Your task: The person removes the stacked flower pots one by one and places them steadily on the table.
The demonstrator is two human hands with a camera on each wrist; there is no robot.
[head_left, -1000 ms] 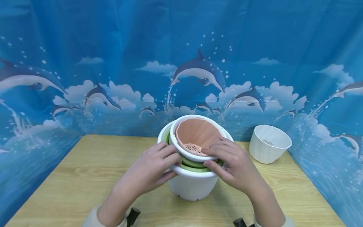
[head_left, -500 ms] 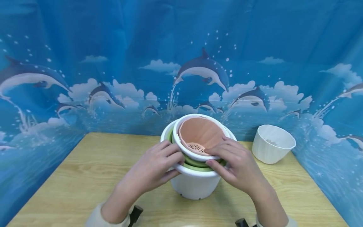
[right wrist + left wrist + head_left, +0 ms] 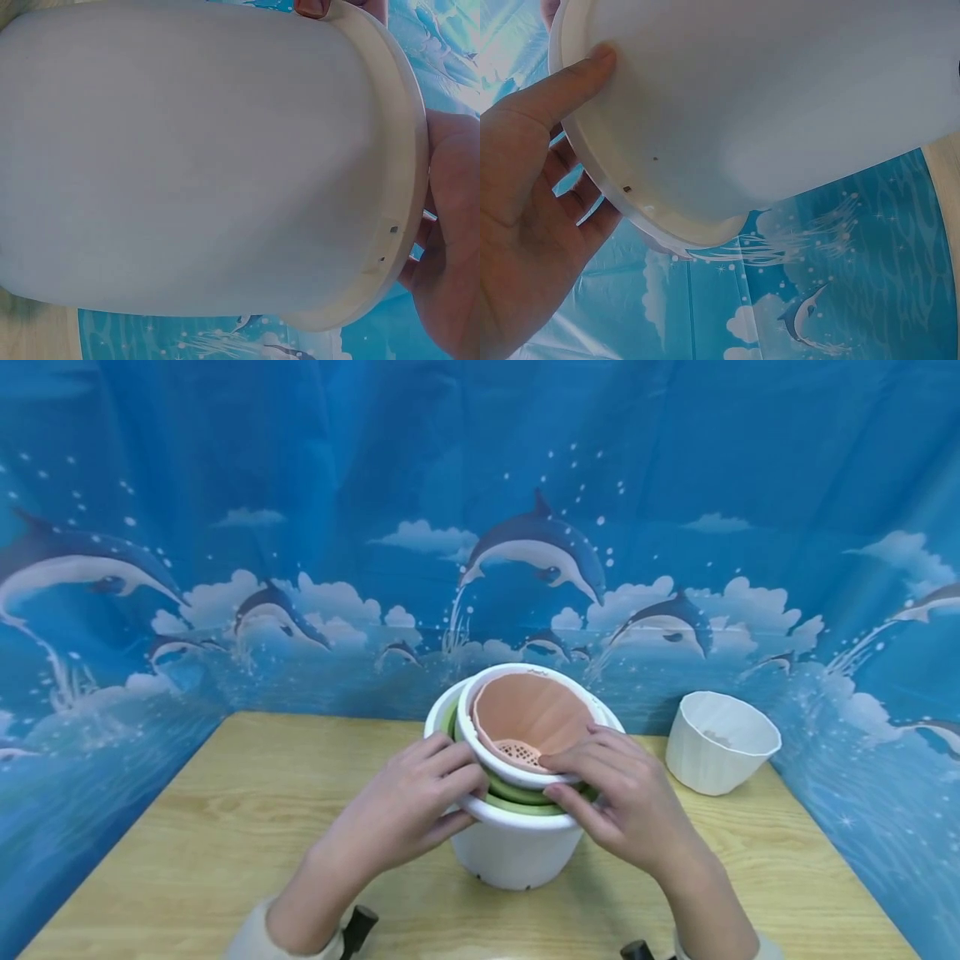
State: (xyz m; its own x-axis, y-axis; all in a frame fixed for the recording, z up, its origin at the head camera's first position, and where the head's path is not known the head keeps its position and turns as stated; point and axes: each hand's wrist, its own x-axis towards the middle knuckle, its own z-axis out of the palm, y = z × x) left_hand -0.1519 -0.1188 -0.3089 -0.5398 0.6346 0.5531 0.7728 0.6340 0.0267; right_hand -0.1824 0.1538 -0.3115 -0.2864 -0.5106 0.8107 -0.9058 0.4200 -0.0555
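A stack of nested flowerpots stands at the middle of the table in the head view. The large white flowerpot (image 3: 517,856) is outermost, with green pot rims (image 3: 525,808) inside it. Above them, a smaller white flowerpot (image 3: 486,758) sits tilted and holds a terracotta-coloured pot (image 3: 528,710) with a perforated bottom. My left hand (image 3: 412,797) grips the large pot's rim; its thumb (image 3: 589,75) lies against the outside under the rim. My right hand (image 3: 626,785) pinches the inner pots' near-right rim, forefinger inside the terracotta-coloured pot and thumb below the small white rim.
A white faceted pot (image 3: 693,756) stands apart at the table's back right corner. The wooden table (image 3: 247,810) meets a blue dolphin-print curtain (image 3: 360,460) at the back and sides.
The head view has shifted slightly, moving the scene a little to the right. Both hands keep their hold, and the pots stay nested as before.
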